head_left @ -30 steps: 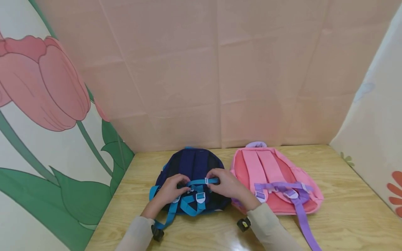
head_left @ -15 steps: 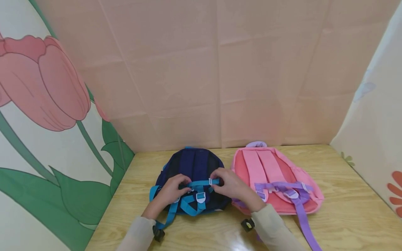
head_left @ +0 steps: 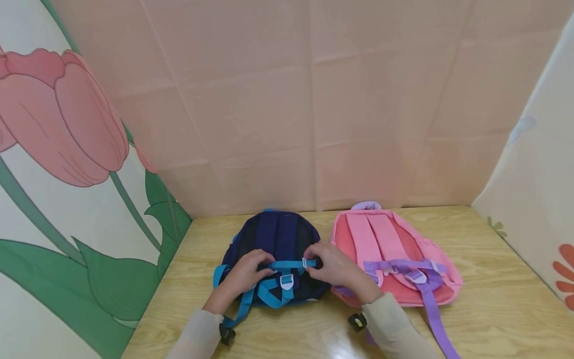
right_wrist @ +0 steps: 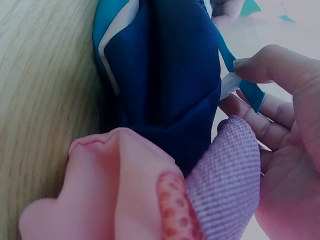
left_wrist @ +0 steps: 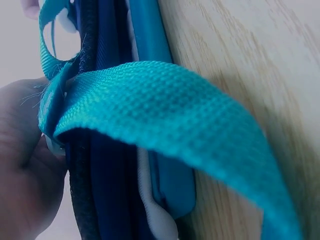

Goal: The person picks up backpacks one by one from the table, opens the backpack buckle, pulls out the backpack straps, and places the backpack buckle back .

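Observation:
A navy backpack (head_left: 271, 232) with blue straps lies on the table, its strap side up. Across its lower part runs a blue chest strap (head_left: 288, 264), drawn straight between both hands. My left hand (head_left: 246, 271) pinches the strap's left end between thumb and fingers. At the other end my right hand (head_left: 332, 263) pinches the strap by a small white slider (head_left: 305, 263); in the right wrist view the thumb presses on the blue webbing (right_wrist: 252, 95). Below the strap shows a white buckle (head_left: 286, 282) on a shoulder strap. A loose blue strap (left_wrist: 165, 105) arches across the left wrist view.
Right beside the navy backpack lies a pink backpack (head_left: 403, 224) with purple straps (head_left: 431, 309), one trailing toward the table's front. The wooden table (head_left: 287, 329) meets a pinkish-beige backdrop (head_left: 314, 109) behind the bags. A wall with painted tulips (head_left: 67, 119) flanks the left.
My right hand has shifted slightly to the right, and the white slider has moved right with it along the navy backpack. My left hand has barely moved and keeps its pinch.

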### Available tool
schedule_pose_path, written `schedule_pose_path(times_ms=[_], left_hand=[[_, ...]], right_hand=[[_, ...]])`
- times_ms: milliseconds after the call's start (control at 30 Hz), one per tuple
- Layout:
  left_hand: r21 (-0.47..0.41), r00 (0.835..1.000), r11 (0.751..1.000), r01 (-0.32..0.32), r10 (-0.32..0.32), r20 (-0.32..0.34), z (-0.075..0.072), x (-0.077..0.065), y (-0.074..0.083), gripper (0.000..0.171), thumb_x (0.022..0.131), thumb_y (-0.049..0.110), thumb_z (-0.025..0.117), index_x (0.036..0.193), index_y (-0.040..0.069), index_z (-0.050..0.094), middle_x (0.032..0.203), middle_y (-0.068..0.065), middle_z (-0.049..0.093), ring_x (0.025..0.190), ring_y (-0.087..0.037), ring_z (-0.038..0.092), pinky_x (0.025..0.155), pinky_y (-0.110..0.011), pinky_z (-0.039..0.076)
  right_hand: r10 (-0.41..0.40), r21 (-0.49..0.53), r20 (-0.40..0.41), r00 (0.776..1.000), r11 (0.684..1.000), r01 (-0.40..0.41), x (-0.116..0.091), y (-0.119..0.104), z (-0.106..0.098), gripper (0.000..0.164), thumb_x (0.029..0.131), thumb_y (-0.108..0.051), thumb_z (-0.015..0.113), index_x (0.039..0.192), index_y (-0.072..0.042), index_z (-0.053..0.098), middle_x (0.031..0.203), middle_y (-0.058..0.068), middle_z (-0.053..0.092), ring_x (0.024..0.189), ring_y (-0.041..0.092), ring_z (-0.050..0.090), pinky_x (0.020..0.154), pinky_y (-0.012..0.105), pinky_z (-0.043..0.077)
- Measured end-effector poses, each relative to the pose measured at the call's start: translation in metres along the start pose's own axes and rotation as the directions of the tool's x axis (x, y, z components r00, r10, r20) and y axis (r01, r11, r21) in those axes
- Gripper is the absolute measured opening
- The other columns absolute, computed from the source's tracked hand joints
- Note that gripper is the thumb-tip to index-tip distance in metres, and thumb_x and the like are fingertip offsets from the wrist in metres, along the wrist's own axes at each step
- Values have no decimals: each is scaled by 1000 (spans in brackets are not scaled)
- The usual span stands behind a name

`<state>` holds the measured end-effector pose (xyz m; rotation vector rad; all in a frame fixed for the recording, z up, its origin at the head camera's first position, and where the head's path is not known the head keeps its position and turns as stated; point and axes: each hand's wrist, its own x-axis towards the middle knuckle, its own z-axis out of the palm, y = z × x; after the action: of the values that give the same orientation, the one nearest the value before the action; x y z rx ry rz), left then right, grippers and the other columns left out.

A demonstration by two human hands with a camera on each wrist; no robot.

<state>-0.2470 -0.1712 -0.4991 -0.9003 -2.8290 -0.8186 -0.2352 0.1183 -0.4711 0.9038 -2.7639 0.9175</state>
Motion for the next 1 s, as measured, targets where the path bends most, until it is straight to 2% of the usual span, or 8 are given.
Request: schedule_pose_path(times_ms=[200,400,667,833,1000], left_hand=[[47,1000,999,-28,28,-2,0,0,2,19,93,20,74,112,18,71,104,7,66,98,-11,59,87,-33,53],[60,1000,998,-20,20,12,0,0,4,18,94,20,74,111,18,71,105,7,66,99,-10,58,88,-32,53],[96,998,994,-56,56,8,0,0,5,18,94,19,74,112,16,71,105,4,67,99,-12,59,87,-32,53],[107,999,993,-52,51,10,2,1,4,19,94,18,74,112,17,71,106,5,67,100,-12,58,88,-32,53],[107,999,994,-36,34,23,2,0,5,18,94,18,74,112,17,71,106,6,66,100,-11,58,89,-31,53]], right_hand=[[-16,-20,-7,1000,1000,16,-1,2,0,19,84,-19,80,100,-14,71,93,-7,65,86,11,54,80,30,54],[-21,-64,-11,1000,998,20,-3,6,1,18,83,-21,81,97,-16,71,90,-9,63,86,11,53,80,33,51],[-52,-111,-29,998,993,49,-5,7,3,18,81,-21,82,95,-16,71,88,-10,63,91,14,53,90,41,45],[-72,-128,-37,997,990,67,-6,7,3,19,79,-19,83,93,-16,70,86,-9,63,92,16,54,93,45,43],[-52,-126,-27,998,991,48,-6,7,3,19,80,-20,82,94,-16,70,87,-9,63,95,17,53,96,46,42]])
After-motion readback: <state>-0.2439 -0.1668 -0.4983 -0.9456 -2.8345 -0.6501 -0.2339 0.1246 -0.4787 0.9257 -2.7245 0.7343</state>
